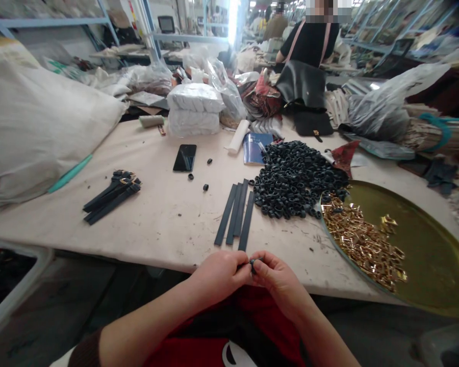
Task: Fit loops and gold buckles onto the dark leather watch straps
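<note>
Close to the table's front edge, my left hand (224, 272) and my right hand (277, 275) meet, both closed in a pinch. A small dark piece (253, 265) shows between their fingertips; fingers cover most of it, so its exact kind is unclear. Just beyond the hands lie several flat dark straps (235, 211), and the lower end of the rightmost one reaches my left fingers. Past them is a large heap of small dark strap loops (294, 176). Gold-coloured buckles (363, 242) fill the left side of a round brass-coloured tray (432, 255) on the right.
Buckled straps (115, 196) lie in a bunch at left. A phone (184, 158), a few loose loops (205, 187) and a blue booklet (257, 148) rest mid-table. Wrapped white packs (195, 109), a white sack (46, 127) and black bags (304, 92) line the back. A person (311, 41) is beyond.
</note>
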Demonstrator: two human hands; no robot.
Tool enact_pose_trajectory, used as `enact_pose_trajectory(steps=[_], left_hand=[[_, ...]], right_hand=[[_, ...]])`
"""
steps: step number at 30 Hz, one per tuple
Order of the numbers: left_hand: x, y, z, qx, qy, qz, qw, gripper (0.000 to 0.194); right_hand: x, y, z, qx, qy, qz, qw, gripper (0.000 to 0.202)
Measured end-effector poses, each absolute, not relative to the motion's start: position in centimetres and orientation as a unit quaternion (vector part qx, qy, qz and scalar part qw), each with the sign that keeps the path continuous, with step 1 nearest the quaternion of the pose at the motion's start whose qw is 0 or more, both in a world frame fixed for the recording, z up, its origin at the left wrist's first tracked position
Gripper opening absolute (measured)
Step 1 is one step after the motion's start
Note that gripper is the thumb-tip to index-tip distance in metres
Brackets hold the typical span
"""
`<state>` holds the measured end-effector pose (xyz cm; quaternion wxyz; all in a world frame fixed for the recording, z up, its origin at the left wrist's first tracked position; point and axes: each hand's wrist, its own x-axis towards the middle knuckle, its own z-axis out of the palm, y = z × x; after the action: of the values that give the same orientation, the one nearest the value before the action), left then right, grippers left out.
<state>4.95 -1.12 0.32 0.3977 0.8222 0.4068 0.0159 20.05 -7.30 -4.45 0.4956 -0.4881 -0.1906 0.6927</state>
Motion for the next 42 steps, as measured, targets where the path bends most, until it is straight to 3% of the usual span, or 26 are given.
enact_pose_trajectory(steps=[3, 7, 11, 13, 16, 23, 27, 33, 42], left_hand=[[5.5, -1.2, 0.1, 0.759, 0.416, 0.074, 0.495, 0.019], [5.6, -1.3, -0.5, 0.667, 0.402, 0.119, 0.615, 0.026], [5.6, -1.6, -0.9, 0.630, 0.419, 0.142, 0.638, 0.022], [5.6, -2.0, -0.7, 0.629, 0.422, 0.132, 0.640, 0.023], [5.5, -2.8, 0.0, 0.655, 0.423, 0.113, 0.616, 0.027], [4.0, -4.1, 0.8, 0.763, 0.508, 0.042, 0.397, 0.033], [2.9, -4.9, 1.6, 0.752, 0.472, 0.044, 0.458, 0.023], [1.7, -6.0, 3.5, 0.709, 0.370, 0.110, 0.591, 0.030], [1.6, -6.6, 2.7, 0.670, 0.304, 0.054, 0.675, 0.036]], right_hand=[[20.1, -7.0, -4.8, -0.513, -0.213, 0.649, 0.520, 0.023], [19.9, -7.3, -4.4, -0.537, -0.236, 0.601, 0.543, 0.023], [19.4, -8.3, -3.6, -0.472, -0.183, 0.618, 0.601, 0.037], [19.2, -8.7, -3.4, -0.442, -0.153, 0.646, 0.603, 0.032], [19.0, -9.4, -3.1, -0.401, -0.130, 0.714, 0.559, 0.020], [17.8, -11.0, -2.1, -0.369, -0.098, 0.780, 0.496, 0.021], [17.3, -11.6, -2.0, -0.417, -0.156, 0.726, 0.524, 0.023], [17.1, -12.1, -2.1, -0.613, -0.305, 0.464, 0.562, 0.028], [17.0, -14.1, -2.4, -0.607, -0.510, 0.450, 0.410, 0.018]])
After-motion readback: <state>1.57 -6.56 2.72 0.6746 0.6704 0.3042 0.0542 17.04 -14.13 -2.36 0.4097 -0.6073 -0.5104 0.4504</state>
